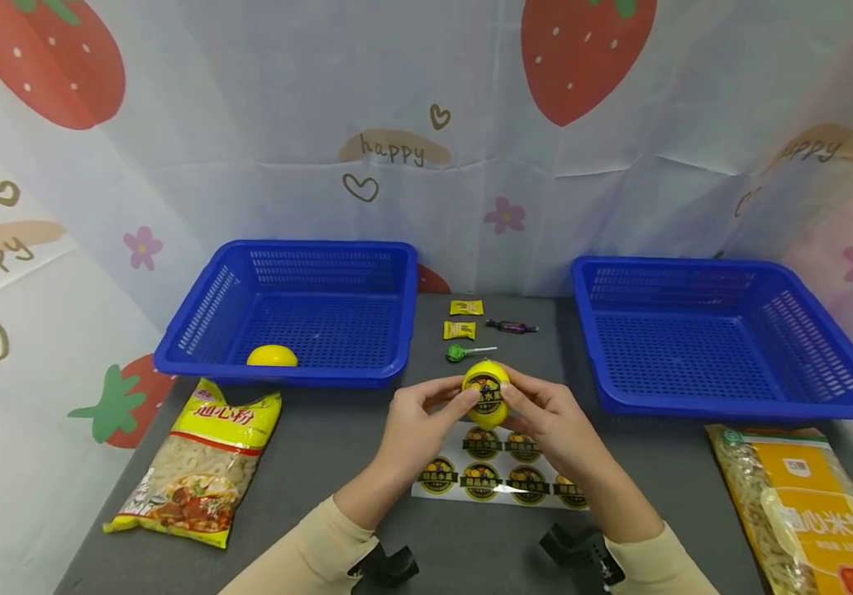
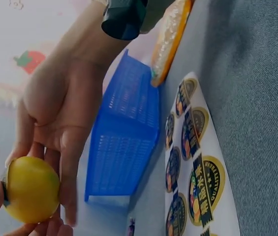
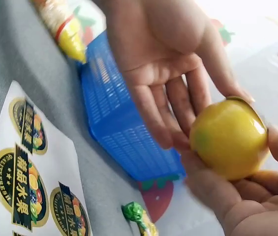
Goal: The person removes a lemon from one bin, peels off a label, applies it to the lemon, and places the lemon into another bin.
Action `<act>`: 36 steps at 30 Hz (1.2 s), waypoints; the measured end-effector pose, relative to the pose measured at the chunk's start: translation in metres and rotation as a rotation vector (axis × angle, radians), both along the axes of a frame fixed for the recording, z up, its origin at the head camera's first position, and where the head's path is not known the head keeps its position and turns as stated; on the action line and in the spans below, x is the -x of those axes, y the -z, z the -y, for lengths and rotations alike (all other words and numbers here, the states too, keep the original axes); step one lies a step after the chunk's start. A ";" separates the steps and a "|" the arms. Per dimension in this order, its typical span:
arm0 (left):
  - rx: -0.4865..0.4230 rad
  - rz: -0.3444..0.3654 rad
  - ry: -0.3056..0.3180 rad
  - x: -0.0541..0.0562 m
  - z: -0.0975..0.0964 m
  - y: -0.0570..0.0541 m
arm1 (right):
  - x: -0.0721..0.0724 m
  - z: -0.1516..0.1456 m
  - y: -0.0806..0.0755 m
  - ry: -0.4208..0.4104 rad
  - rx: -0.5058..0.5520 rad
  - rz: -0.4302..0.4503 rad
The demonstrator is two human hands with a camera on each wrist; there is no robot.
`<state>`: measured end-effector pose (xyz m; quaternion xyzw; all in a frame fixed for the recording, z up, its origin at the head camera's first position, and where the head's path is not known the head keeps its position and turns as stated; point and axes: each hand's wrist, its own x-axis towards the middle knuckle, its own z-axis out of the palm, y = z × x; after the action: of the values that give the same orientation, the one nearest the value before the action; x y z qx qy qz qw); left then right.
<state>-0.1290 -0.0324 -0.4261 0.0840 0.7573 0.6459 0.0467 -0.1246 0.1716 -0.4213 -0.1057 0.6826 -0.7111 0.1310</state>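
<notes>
A yellow lemon [image 1: 485,417] with a round black-and-gold sticker [image 1: 486,392] on its near side is held up between both hands. My left hand [image 1: 415,426] grips it from the left, thumb at the sticker's edge. From the other side my right hand [image 1: 556,421] grips it too, its thumb on the sticker. In the right wrist view the lemon [image 3: 230,140] shows a greenish patch, with fingertips of both hands around it. Below the hands lies a white sheet of fruit stickers [image 1: 497,498], partly hidden by the right hand and wrist.
A blue basket [image 1: 322,376] at left holds another lemon [image 1: 272,356]; a second blue basket [image 1: 739,409] stands at right. Two yellow-wrapped candies [image 1: 463,318], a purple candy [image 1: 512,327] and a green lollipop [image 1: 458,353] lie between them. Noodle bags flank the table, one left [image 1: 203,471], one right [image 1: 806,504].
</notes>
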 end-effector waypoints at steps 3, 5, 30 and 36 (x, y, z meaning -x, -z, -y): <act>0.016 -0.012 -0.033 -0.002 -0.001 0.001 | -0.003 0.004 -0.004 0.019 -0.129 -0.042; 0.021 -0.022 -0.040 -0.003 -0.002 0.002 | -0.004 0.006 -0.007 0.056 -0.205 -0.062; -0.317 0.130 -0.047 0.003 -0.003 0.004 | -0.002 0.011 -0.001 0.191 -0.026 -0.015; -0.328 0.117 -0.050 0.004 -0.001 0.006 | -0.002 0.012 -0.002 0.201 -0.013 -0.007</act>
<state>-0.1333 -0.0313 -0.4326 0.0341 0.6395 0.7656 0.0604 -0.1223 0.1592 -0.4193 -0.0382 0.6950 -0.7157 0.0571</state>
